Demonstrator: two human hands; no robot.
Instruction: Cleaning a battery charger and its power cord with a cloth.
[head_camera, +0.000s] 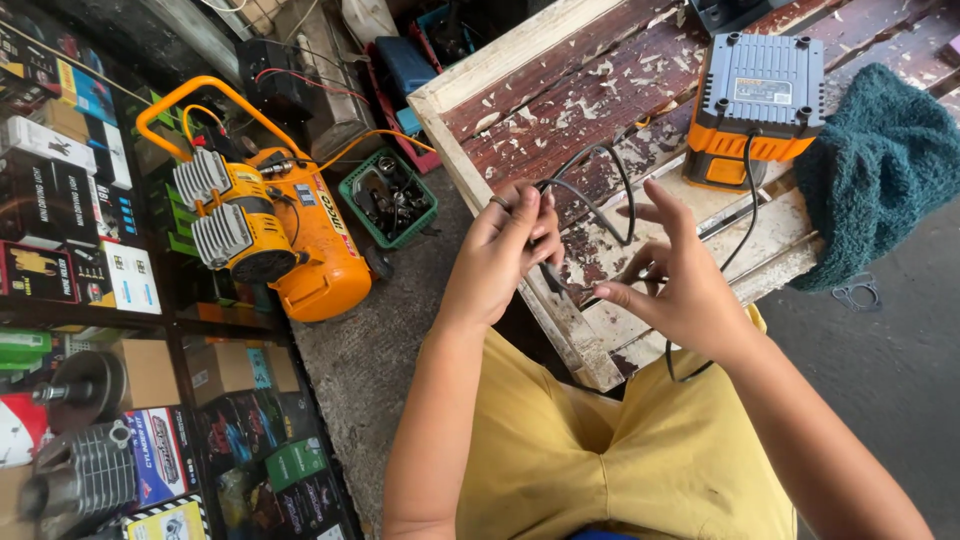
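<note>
Black cable (600, 195) loops over the worn wooden bench (590, 90), pinched in the raised left hand (505, 250); right hand (680, 285) hovers beside it, fingers spread wide, holding nothing

Left hand (505, 245) pinches black cable (600, 195); right hand (680, 285) spread.

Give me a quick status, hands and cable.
Left hand pinching black cable. Right hand open, fingers spread beside it. Cable runs to charger. Nothing blocking.
</note>
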